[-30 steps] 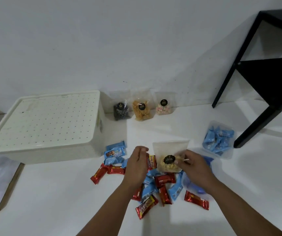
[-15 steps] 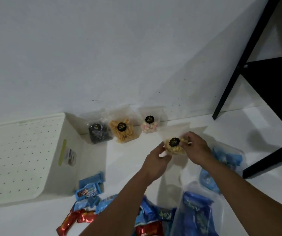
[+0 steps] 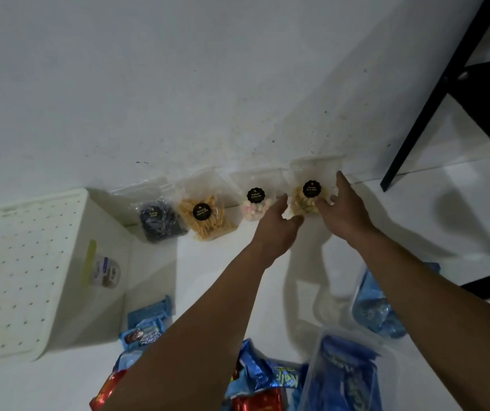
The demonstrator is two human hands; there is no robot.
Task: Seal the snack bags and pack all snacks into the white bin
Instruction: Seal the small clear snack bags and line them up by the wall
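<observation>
standing the clear snack bag (image 3: 307, 194) upright against the wall, last in a row beside the marshmallow bag (image 3: 254, 203); left hand (image 3: 276, 223) and right hand (image 3: 343, 209) cup its sides with loosely spread fingers, probably steadying it. the white bin (image 3: 30, 274) sits well apart, lid on.

Both forearms bare, no sleeves/jewelry.
</observation>
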